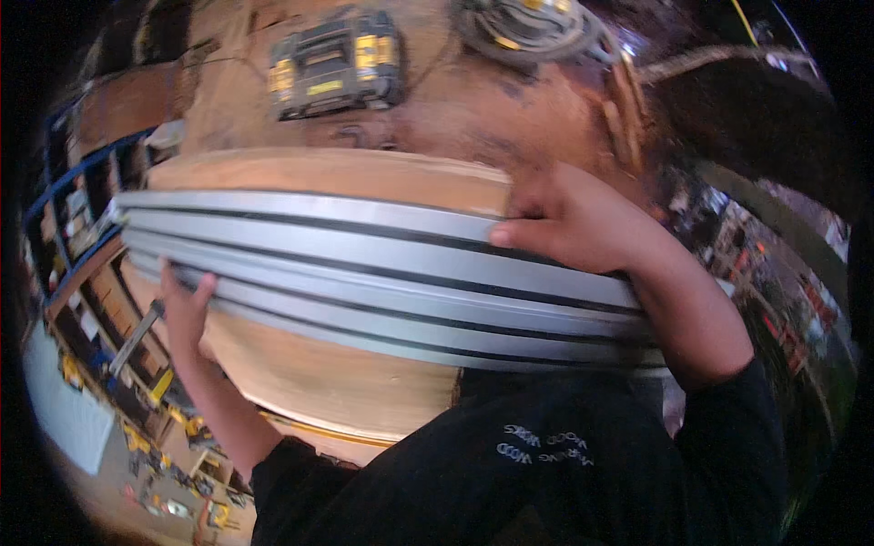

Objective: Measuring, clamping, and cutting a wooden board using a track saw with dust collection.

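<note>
Rail (364, 241): right hand (583, 218) curled, thumb atop; left hand (186, 314) spread, touching edge.

I hold a long silver metal rail (391, 284) lengthwise from left to right, several dark stripes running along its grooved face. My right hand (575, 218) grips its far edge, thumb on top; my left hand (185, 311) touches the near edge toward the other end.
</note>
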Demonstrator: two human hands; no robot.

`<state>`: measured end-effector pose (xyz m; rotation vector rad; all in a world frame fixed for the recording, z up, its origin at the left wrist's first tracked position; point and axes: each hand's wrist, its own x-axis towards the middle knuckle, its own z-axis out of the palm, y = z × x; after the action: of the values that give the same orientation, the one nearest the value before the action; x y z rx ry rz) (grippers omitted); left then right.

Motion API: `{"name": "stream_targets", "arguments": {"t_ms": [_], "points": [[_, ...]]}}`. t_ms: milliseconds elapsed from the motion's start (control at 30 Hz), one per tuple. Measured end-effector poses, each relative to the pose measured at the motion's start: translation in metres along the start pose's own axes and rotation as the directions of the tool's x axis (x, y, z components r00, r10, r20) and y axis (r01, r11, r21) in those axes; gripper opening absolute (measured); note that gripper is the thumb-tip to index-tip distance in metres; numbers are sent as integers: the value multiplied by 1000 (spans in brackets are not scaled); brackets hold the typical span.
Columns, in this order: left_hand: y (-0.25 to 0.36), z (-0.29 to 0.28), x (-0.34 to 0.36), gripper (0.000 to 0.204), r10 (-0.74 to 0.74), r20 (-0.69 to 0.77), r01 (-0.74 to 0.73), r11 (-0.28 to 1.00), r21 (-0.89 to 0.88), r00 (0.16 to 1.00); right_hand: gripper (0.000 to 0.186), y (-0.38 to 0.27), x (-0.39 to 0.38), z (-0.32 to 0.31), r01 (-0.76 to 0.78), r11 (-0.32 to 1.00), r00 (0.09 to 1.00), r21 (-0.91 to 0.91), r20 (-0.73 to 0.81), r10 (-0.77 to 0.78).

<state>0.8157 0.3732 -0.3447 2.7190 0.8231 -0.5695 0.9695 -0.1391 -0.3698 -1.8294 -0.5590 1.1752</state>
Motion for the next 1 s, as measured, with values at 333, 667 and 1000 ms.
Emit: {"name": "stream_targets", "arguments": {"t_ms": [333, 667, 1000], "points": [[19, -4, -7, 126, -93, -76, 104, 982, 158, 993, 29, -16, -2, 6, -262, 965, 964, 14, -49, 262], [32, -10, -10, 132, -213, -17, 213, 969, 124, 977, 37, -9, -5, 10, -134, 982, 988, -132, -99, 121], [43, -20, -13, 133, -227, -5, 225, 964, 144, 974, 82, 8, -3, 14, -89, 963, 971, -256, -238, 27]]}}
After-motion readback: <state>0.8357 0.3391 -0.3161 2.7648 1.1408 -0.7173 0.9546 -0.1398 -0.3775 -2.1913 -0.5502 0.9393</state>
